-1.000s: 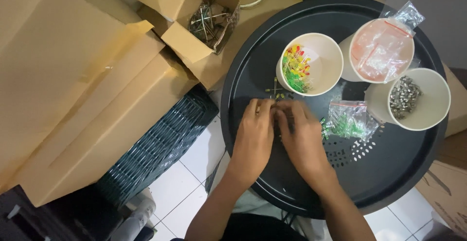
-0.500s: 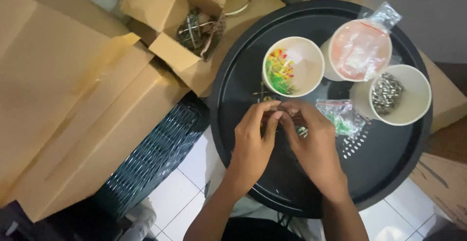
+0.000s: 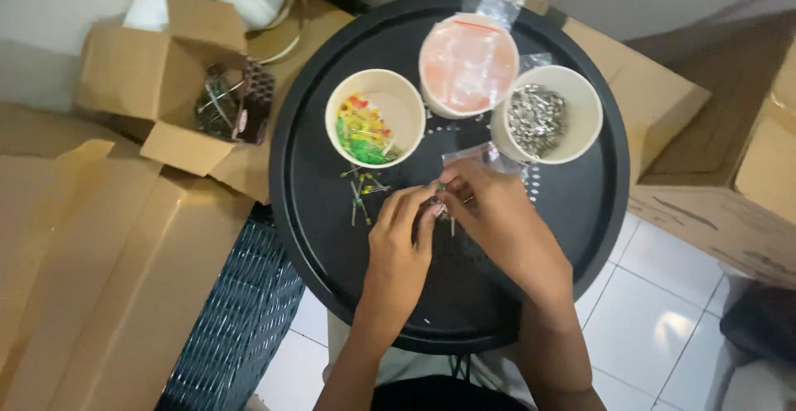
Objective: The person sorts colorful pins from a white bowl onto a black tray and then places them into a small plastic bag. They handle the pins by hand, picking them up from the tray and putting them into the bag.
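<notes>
A small green LED (image 3: 445, 204) with thin wire legs is pinched between the fingertips of the left hand (image 3: 404, 249) and the right hand (image 3: 497, 216), just above the middle of the round black tray (image 3: 315, 237). So slight a grip could let it slip or bend its legs. A careless wrist could also scatter the loose LEDs (image 3: 362, 191) nearby or tip the paper cup of coloured LEDs (image 3: 375, 117).

The tiny part (image 3: 444, 199) pinched between the fingertips of the left hand (image 3: 398, 241) and right hand (image 3: 497, 212) is too small to identify. The right fingers hide most of a clear bag (image 3: 477, 155) just beyond them.
</notes>
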